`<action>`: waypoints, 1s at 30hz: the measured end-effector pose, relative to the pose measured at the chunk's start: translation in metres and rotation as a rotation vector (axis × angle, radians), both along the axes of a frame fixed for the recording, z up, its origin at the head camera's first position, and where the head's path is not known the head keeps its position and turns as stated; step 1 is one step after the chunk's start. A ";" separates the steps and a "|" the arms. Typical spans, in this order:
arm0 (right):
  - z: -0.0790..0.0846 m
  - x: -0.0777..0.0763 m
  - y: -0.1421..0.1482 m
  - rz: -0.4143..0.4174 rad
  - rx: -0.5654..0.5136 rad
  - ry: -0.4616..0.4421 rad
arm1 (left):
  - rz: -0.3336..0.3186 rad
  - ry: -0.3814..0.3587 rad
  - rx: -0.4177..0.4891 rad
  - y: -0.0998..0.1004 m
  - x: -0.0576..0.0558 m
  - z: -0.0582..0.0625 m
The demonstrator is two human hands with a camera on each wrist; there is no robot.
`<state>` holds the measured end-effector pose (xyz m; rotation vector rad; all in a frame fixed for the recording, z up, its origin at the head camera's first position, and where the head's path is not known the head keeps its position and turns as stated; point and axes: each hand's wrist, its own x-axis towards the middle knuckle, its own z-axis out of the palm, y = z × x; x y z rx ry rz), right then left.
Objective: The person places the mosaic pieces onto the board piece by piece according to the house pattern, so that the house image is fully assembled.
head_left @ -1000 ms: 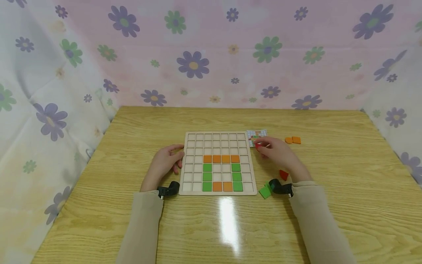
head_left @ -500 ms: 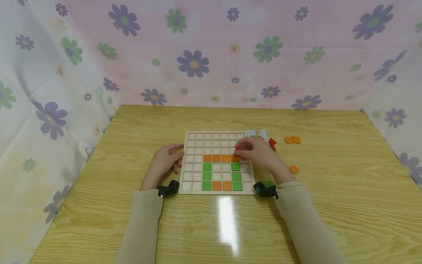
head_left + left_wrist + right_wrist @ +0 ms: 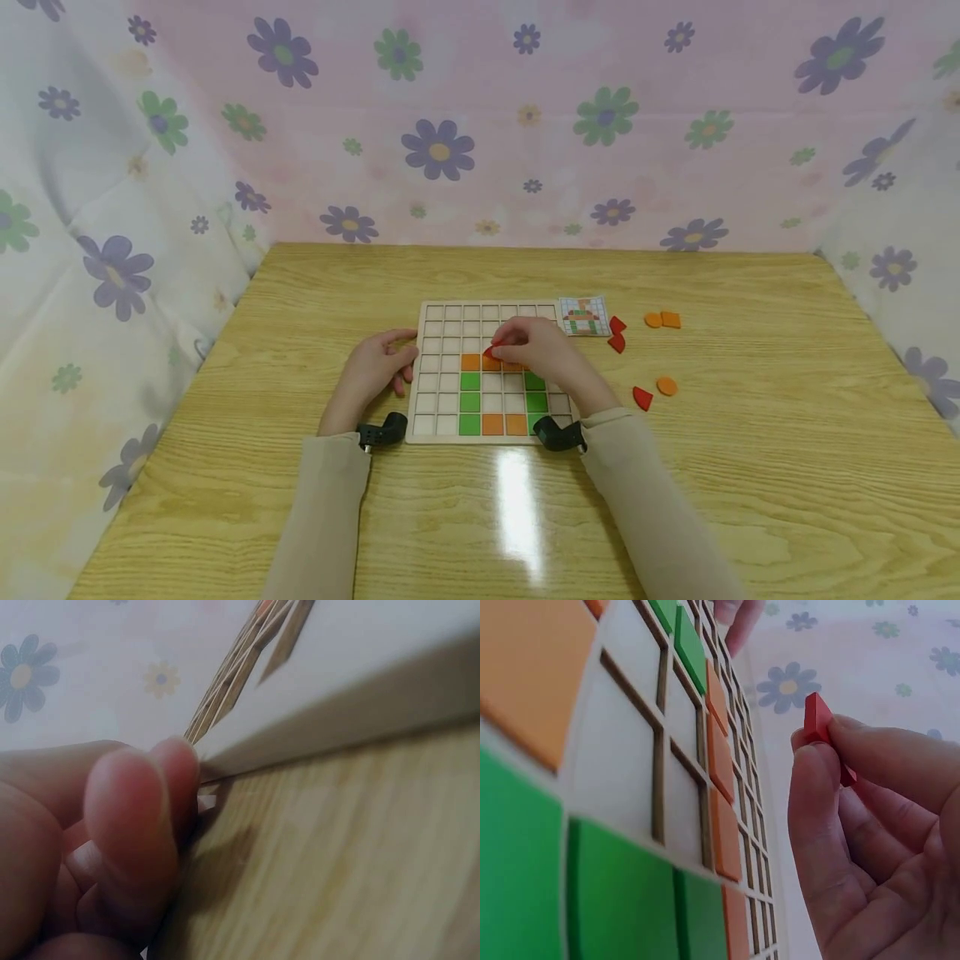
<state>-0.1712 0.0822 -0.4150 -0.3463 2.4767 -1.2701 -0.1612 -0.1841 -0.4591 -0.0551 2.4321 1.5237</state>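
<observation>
My right hand (image 3: 540,350) pinches a red quarter-round tile (image 3: 490,352) between thumb and fingertips, over the row of orange tiles on the wooden grid board (image 3: 442,437). In the right wrist view the red tile (image 3: 817,718) is held edge-on, apart from the board's face. Square green tiles (image 3: 469,402) form two columns under the orange row, and two orange squares (image 3: 492,424) lie at the bottom between them. With fingers loosely bent, my left hand (image 3: 375,364) rests beside the board's left edge; in the left wrist view its fingertips (image 3: 127,802) are right at that edge.
A small printed pattern card (image 3: 585,317) lies at the board's upper right corner. Right of it are two red quarter-round tiles (image 3: 617,342), an orange round (image 3: 653,320) and an orange square (image 3: 671,320). Nearer lie another red tile (image 3: 642,398) and orange round (image 3: 667,386).
My right hand has moved left from beside the card to over the board, carrying the red tile. The loose green tiles are now hidden behind the right sleeve. My left hand stays put.
</observation>
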 end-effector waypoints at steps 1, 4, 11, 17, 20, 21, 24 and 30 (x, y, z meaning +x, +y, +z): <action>-0.001 0.000 -0.003 0.003 0.006 -0.004 | 0.000 -0.002 -0.001 0.000 0.000 0.000; -0.002 -0.002 -0.012 0.021 0.020 -0.001 | -0.001 -0.002 -0.004 -0.002 0.000 0.000; -0.001 -0.008 -0.030 0.044 0.061 0.051 | 0.003 0.007 -0.018 -0.001 0.000 0.000; -0.002 -0.012 -0.041 0.065 0.120 0.085 | 0.005 0.000 -0.011 0.000 0.000 0.001; -0.002 -0.013 -0.046 0.062 0.144 0.093 | 0.013 -0.007 -0.006 0.000 0.000 0.000; -0.002 -0.014 -0.048 0.060 0.154 0.095 | 0.014 -0.009 -0.004 0.000 0.000 0.000; -0.002 -0.014 -0.054 0.059 0.166 0.094 | 0.017 -0.010 -0.006 0.000 0.000 0.001; -0.007 -0.016 -0.062 0.084 0.193 0.109 | 0.018 -0.022 -0.004 0.000 0.000 0.000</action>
